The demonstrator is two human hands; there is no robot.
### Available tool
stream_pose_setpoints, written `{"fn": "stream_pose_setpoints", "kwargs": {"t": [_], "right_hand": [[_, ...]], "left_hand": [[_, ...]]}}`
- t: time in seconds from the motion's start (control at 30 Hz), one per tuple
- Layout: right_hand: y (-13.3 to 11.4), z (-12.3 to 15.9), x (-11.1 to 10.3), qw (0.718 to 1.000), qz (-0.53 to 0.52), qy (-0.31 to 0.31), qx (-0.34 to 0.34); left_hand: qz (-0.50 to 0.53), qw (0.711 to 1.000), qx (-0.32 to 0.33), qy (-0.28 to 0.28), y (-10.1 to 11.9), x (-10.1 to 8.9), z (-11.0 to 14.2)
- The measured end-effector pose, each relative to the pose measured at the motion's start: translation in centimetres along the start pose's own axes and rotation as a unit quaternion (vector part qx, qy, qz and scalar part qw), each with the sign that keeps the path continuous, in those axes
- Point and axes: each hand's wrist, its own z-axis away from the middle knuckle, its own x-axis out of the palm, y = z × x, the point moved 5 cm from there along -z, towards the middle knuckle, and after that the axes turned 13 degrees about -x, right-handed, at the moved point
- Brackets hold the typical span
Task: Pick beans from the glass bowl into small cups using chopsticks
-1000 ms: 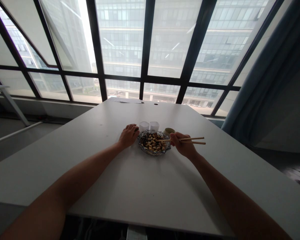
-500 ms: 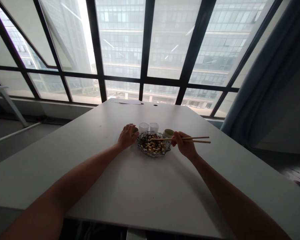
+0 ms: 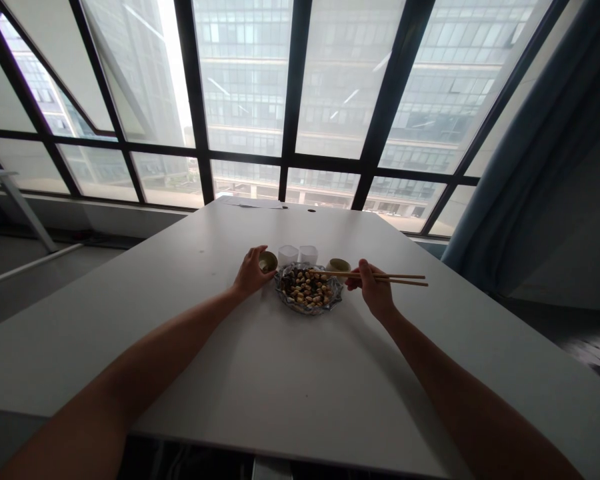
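Observation:
A glass dish (image 3: 282, 296) piled with mixed beans or nuts sits in the middle of the white table (image 3: 290, 373). My left hand (image 3: 250, 273) curls around a small olive cup (image 3: 268, 261) just left of the dish. My right hand (image 3: 373, 293) grips a pair of wooden chopsticks (image 3: 400, 279), held level, their tips reaching out over the dish's far side. Behind the dish stand two small white cups (image 3: 298, 254) and a second olive cup (image 3: 338, 265).
Sheets of paper (image 3: 253, 202) lie at the table's far edge by a small dark hole. Large windows with black frames fill the back. A blue curtain (image 3: 540, 147) hangs at the right, and another table's leg (image 3: 23, 207) shows at far left.
My right hand has drawn back to the right, pulling the chopstick tips off the pile. My left hand has opened around the olive cup, which now shows between thumb and fingers.

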Motion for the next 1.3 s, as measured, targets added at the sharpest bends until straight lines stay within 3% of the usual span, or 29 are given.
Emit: {"fn": "stream_pose_setpoints", "kwargs": {"t": [0.23, 0.4, 0.53, 0.63, 0.73, 0.87, 1.0, 1.13, 1.3], "right_hand": [[-0.2, 0.0, 0.0, 1.000, -0.001, -0.002, -0.003], [0.0, 0.0, 0.0, 1.000, 0.000, 0.002, -0.001], [0.1, -0.1, 0.1, 1.000, -0.001, 0.010, -0.003], [-0.2, -0.2, 0.2, 1.000, -0.006, 0.018, -0.007], [-0.6, -0.2, 0.2, 0.999, -0.001, 0.037, -0.015], [-1.2, -0.2, -0.1, 0.997, 0.007, 0.065, -0.031], [-1.6, -0.3, -0.7, 0.994, 0.025, 0.090, -0.055], [-1.7, -0.5, -1.3, 0.992, 0.037, 0.102, -0.066], [-1.4, -0.7, -1.9, 0.988, 0.045, 0.122, -0.082]], "left_hand": [[-0.009, 1.000, -0.012, 0.010, 0.2, -0.2, 0.0], [0.014, 0.994, -0.112, 0.012, -1.2, -0.1, -0.2], [0.003, 0.987, -0.158, -0.026, -2.2, 0.3, -0.9], [-0.034, 0.988, -0.146, -0.039, -1.6, 0.3, -2.0], [-0.091, 0.992, -0.079, -0.029, 0.9, 0.5, -3.2], [-0.138, 0.984, 0.012, -0.113, 5.4, 3.5, -4.7], [-0.199, 0.954, 0.044, -0.219, 8.4, 7.8, -6.1], [-0.242, 0.933, -0.005, -0.265, 8.8, 10.5, -7.8], [-0.230, 0.934, 0.004, -0.274, 8.8, 11.0, -8.6]]}}
